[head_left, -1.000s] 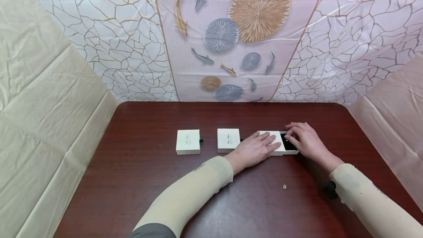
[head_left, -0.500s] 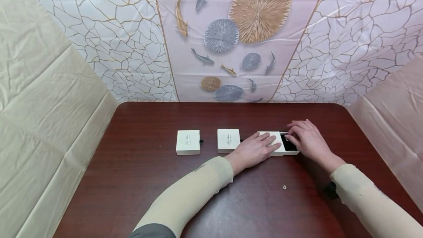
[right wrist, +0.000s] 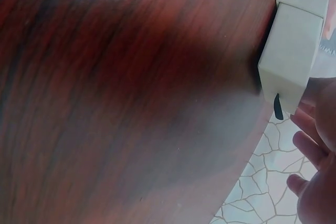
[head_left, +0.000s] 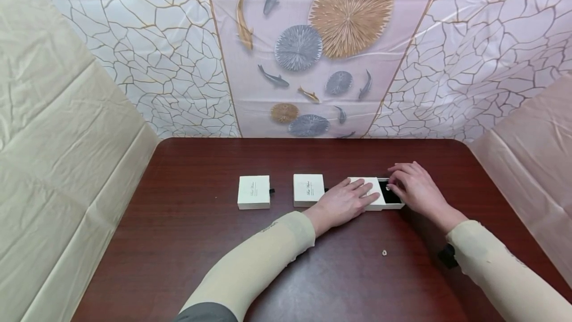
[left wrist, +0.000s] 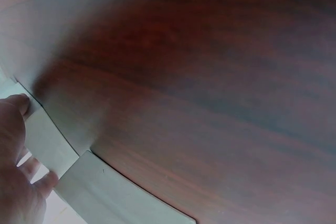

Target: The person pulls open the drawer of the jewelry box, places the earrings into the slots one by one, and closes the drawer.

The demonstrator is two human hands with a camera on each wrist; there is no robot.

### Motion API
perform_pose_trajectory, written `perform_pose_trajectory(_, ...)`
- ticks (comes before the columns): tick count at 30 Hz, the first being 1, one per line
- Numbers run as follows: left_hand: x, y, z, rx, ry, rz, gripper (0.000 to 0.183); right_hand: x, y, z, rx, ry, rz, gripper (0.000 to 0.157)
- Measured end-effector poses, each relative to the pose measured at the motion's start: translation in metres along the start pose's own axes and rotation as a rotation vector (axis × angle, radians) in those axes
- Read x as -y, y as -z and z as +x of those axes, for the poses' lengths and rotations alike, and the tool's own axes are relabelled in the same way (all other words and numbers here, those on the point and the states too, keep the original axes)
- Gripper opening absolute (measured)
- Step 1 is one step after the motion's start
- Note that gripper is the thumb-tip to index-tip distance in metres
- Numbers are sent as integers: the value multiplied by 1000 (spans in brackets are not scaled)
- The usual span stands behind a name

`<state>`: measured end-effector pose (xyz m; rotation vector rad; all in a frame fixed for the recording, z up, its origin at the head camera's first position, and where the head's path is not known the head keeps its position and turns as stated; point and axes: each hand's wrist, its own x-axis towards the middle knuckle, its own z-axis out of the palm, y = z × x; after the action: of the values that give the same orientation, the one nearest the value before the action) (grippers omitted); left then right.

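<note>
My left hand (head_left: 341,202) rests on the white sleeve of the right-hand slide-out box (head_left: 379,188), its fingers spread over the lid. The box's drawer (head_left: 393,206) is pulled out to the right and shows a black lining. Over it, my right hand (head_left: 416,188) pinches a small pale piece of jewellery (head_left: 388,188) between thumb and forefinger, right at the lining. Its exact kind is too small to tell. The right wrist view shows the drawer's end with a black pull tab (right wrist: 278,107), but the pinched piece is hidden there.
Two closed white boxes with printed lids, a middle one (head_left: 308,190) and a left one (head_left: 254,192), stand in the same row. A small pale piece with a hole (head_left: 384,252) lies on the dark red table (head_left: 201,252) nearer the front. Patterned cloth (head_left: 178,63) hangs behind.
My right fingertips have shifted very slightly over the lining, and the small piece shows a little more clearly. The left hand and boxes stay in place.
</note>
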<state>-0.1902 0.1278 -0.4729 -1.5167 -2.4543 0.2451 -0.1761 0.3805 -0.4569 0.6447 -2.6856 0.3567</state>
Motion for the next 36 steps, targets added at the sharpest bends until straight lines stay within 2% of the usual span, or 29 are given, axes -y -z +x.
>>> perform_pose_trajectory(5,1,0,-1,-1,-2,2,52,1,4,-1,-20,5,-3,15)
perform_pose_trajectory(15,1,1,0,16,-1,16,53,16,25,-11,-41,8,12,17)
perform_pose_trajectory(27,0,2,0,39,7,-8,54,41,36,-40,-70,90,43,22)
perform_pose_trajectory(31,0,2,0,42,8,-21,54,51,37,-51,-87,120,68,16)
perform_pose_trajectory(36,0,3,-1,46,11,-21,54,64,35,-62,-103,155,88,50)
